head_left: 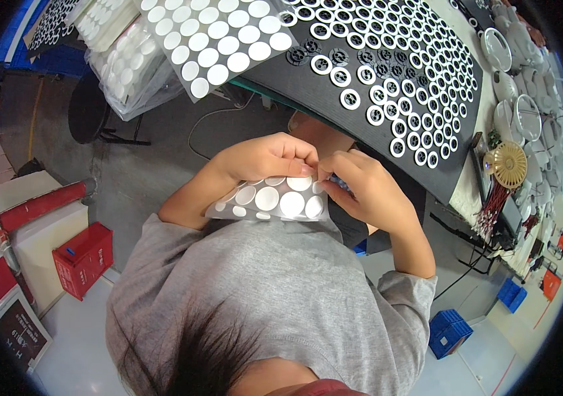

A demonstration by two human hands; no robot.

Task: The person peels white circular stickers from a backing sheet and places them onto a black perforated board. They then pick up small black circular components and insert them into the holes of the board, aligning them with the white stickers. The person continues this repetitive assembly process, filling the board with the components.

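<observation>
A translucent sheet of white round stickers (267, 198) hangs in front of my grey shirt. My left hand (268, 158) is closed on its upper edge, with the fingers curled and the thumb over a white disc. My right hand (364, 188) pinches at the sheet's upper right corner, its fingertips close against those of the left. Exactly what lies between the right fingertips is hidden. Beyond my hands, a larger sheet of white discs (229, 45) overhangs the near left edge of the work table. Many white rings with black centres (350, 99) lie spread on the dark mat (334, 113).
Left of the table, a plastic bag of white discs (130, 63) sits above a black stool (88, 109). A yellow handheld fan (508, 165) and white plastic parts (528, 117) are at the right. Around me stand a red box (83, 261) and a blue crate (450, 333).
</observation>
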